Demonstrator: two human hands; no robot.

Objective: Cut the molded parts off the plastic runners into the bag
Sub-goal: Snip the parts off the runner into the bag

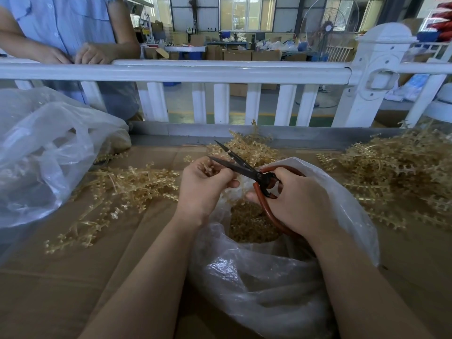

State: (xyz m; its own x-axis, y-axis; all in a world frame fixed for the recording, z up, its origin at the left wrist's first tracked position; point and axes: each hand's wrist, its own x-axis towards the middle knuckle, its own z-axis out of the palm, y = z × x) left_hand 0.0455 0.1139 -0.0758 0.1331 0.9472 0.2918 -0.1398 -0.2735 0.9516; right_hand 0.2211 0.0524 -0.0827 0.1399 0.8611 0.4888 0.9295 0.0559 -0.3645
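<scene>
Clear plastic bag [281,277] sits below both hands: left hand [203,189] pinches a runner [210,168], right hand [298,201] grips parted scissors [244,167]; cutting step, closing blades next.

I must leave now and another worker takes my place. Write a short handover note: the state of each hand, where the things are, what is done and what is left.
Left hand: pinches a plastic runner above the open bag.
Right hand: grips the red-handled scissors; blades open, pointing at the runner.
Bag: in front of you on the cardboard, with many cut parts inside.
Done: part of the work, judging by the parts in the bag.
Left: piles of runners at the left, behind the hands and at the right; from this view I cannot tell which are already trimmed.
</scene>
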